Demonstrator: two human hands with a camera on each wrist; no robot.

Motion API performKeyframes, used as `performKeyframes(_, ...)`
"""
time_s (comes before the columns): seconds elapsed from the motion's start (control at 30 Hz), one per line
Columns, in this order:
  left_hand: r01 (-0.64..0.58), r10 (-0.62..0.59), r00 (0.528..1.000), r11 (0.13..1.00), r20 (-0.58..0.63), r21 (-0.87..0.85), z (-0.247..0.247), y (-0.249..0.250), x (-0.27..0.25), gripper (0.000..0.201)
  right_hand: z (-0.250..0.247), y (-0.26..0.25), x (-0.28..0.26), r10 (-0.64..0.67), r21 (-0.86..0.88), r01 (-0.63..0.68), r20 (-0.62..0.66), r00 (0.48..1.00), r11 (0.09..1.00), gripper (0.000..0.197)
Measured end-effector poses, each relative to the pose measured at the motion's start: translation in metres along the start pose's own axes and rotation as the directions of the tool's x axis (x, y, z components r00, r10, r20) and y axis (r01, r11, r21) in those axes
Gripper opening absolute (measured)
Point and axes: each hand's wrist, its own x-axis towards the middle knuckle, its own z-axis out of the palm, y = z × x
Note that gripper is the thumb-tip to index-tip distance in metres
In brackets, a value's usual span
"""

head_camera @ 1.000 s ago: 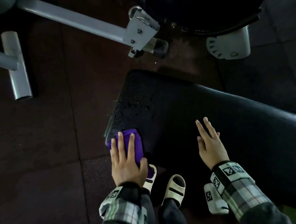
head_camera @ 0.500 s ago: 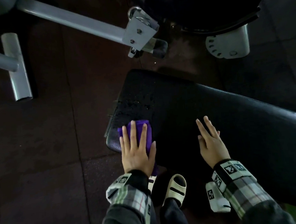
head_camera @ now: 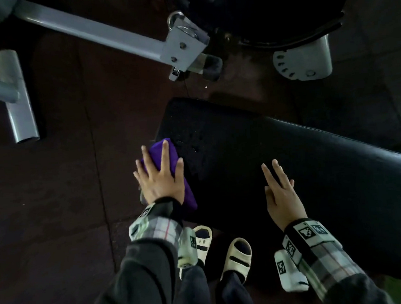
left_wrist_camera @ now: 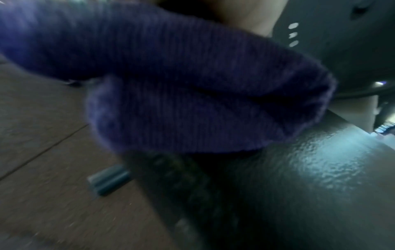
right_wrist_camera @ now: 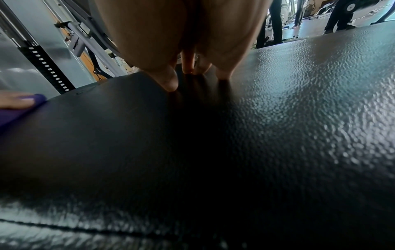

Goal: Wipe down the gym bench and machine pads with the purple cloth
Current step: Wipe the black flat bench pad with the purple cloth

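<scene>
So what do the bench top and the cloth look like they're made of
The bench top looks like black vinyl or faux leather over padding: a pebbled grain with a soft sheen, and a stitched seam near the edge. The cloth looks like soft knit or microfibre fabric: purple, matte, finely ribbed, folded into thick rounded layers. Neither can be told for certain by look alone.

Cloth [head_camera: 164, 159] on bench [head_camera: 289, 150] end, under left hand [head_camera: 161, 180]

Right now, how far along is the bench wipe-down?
Early. In hand: the left hand presses the purple cloth flat on the bench end's left edge; the right hand rests on the pad. Droplets beside the cloth remain. Nothing shows whether the long section is wiped.
</scene>
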Motion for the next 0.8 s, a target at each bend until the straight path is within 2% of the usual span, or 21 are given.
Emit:
performKeyframes(0.07,-0.117,0.117,0.993,0.992,-0.011,0.044,0.007,0.016,0.005,0.064,0.000,0.000,0.000,-0.007,0.001,0.007,-0.001,1.000,1.000,0.056)
performKeyframes(0.17,-0.285,0.286,0.958,0.953,0.007,0.099,0.021,0.030,-0.008,0.057,-0.002,0.001,0.000,-0.010,0.012,0.010,0.007,1.000,1.000,0.055)
performKeyframes(0.27,-0.379,0.377,0.925,0.920,0.032,0.103,0.026,0.023,-0.033,0.054,-0.004,0.003,-0.001,-0.009,0.041,0.008,0.016,1.000,0.999,0.055)
performKeyframes(0.37,-0.362,0.360,0.932,0.926,0.036,0.107,0.019,0.001,-0.045,0.052,-0.004,0.001,0.001,0.000,0.054,-0.002,0.035,0.999,0.999,0.055)
performKeyframes(0.53,-0.100,0.101,0.994,0.994,-0.034,0.041,0.003,-0.013,-0.015,0.057,-0.003,-0.002,0.001,0.003,0.047,-0.004,0.022,1.000,0.999,0.055)
performKeyframes(0.6,-0.066,0.066,0.997,0.998,-0.033,0.011,0.003,-0.004,0.002,0.060,-0.003,-0.002,0.000,-0.001,0.039,0.000,0.007,1.000,0.999,0.055)
performKeyframes(0.7,-0.170,0.172,0.985,0.984,-0.028,0.045,0.010,0.019,0.014,0.058,-0.003,-0.003,-0.001,0.002,0.023,-0.002,0.006,1.000,1.000,0.055)
performKeyframes(0.8,-0.333,0.332,0.943,0.938,0.023,0.093,0.020,0.033,0.007,0.056,-0.004,-0.002,-0.001,0.002,0.033,-0.002,0.014,1.000,0.999,0.056)
